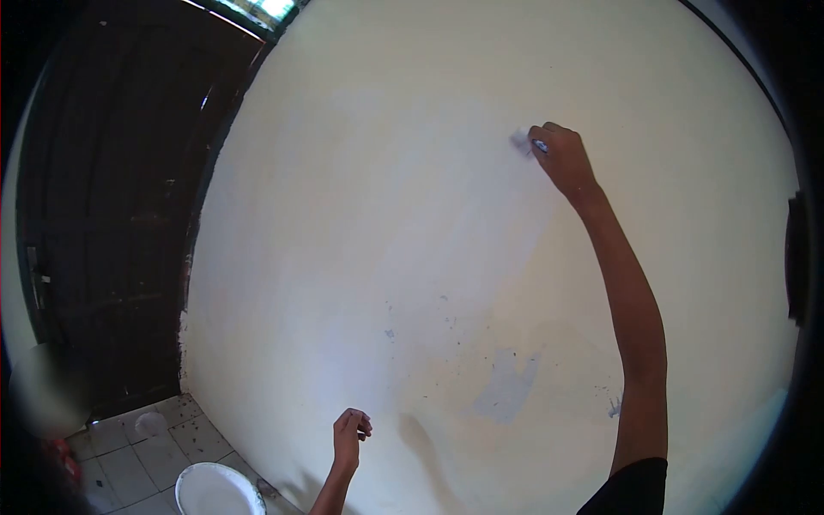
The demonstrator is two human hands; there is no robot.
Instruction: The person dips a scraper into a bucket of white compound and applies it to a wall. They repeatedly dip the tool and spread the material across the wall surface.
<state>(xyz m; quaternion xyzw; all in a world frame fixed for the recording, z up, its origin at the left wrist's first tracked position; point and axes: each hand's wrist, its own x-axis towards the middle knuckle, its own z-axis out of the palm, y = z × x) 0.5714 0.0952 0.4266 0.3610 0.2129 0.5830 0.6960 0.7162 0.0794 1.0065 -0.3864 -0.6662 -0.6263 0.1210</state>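
My right hand is raised high against a cream wall, its fingers closed around a paintbrush. The pale, slightly blurred head of the paintbrush points left and meets the wall; most of its handle is hidden in my fist. Whiter streaks spread over the wall to the left of it and below. Low down, my left hand hangs in front of the wall with loosely bent fingers, apart and with nothing visible in them. A white bucket with pale contents stands on the floor, left of that hand.
A dark door with a metal handle fills the left side. Grey floor tiles lie below it, with a red object at the edge. Bare grey patches and chips mark the lower wall. A dark fixture juts in at right.
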